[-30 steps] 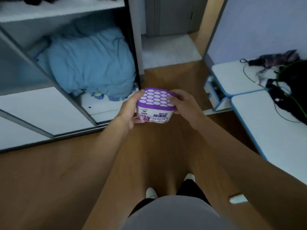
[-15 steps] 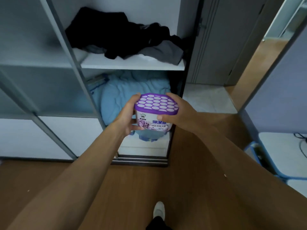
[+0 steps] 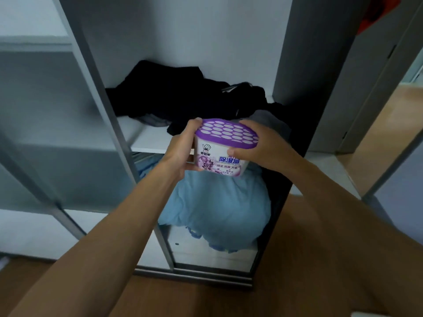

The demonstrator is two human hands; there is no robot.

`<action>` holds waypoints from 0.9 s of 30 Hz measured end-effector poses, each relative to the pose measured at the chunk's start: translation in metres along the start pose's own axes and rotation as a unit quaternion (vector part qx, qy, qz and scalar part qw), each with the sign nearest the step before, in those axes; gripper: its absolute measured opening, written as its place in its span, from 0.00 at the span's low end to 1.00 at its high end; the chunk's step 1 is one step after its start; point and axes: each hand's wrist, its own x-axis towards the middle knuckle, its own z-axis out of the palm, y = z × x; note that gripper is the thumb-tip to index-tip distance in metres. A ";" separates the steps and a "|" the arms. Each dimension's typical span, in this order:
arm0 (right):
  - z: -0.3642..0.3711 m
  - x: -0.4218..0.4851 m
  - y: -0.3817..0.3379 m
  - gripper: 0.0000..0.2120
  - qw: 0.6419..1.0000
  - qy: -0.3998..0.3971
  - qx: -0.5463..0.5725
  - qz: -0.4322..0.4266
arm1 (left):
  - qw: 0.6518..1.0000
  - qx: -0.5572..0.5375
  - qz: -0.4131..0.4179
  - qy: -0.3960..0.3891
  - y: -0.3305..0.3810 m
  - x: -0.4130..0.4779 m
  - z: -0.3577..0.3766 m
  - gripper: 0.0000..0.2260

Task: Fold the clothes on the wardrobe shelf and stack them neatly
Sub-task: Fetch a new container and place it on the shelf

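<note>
A heap of unfolded black clothes (image 3: pixel 183 92) lies on the white wardrobe shelf (image 3: pixel 151 139), with a grey garment (image 3: pixel 266 118) at its right end. I hold a white dehumidifier box with a purple perforated lid (image 3: pixel 225 133) in both hands, just in front of the shelf's front edge. My left hand (image 3: pixel 183 149) grips its left side and bottom. My right hand (image 3: pixel 261 145) grips its right side and lid rim.
A bundled light blue quilt (image 3: pixel 217 207) fills the compartment under the shelf. A grey upright post (image 3: pixel 100 99) divides the wardrobe on the left. The sliding door frame (image 3: pixel 297 88) stands at right, wooden floor (image 3: pixel 309 259) below, a doorway at far right.
My view has swung up from the floor to the shelf. Both hands have carried the box up and forward, from in front of the quilt to the shelf's edge.
</note>
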 end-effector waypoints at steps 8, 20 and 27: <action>-0.025 0.107 -0.020 0.24 0.995 0.035 -0.093 -0.005 | 0.996 -0.046 0.044 -0.055 0.053 0.120 -0.013 0.24; -0.037 0.229 -0.026 0.35 0.945 0.110 -0.299 0.070 | 0.981 -0.034 0.019 -0.192 0.121 0.273 -0.003 0.22; -0.063 0.269 0.002 0.42 0.924 0.189 -0.314 0.107 | 0.971 -0.043 0.043 -0.232 0.144 0.332 0.039 0.25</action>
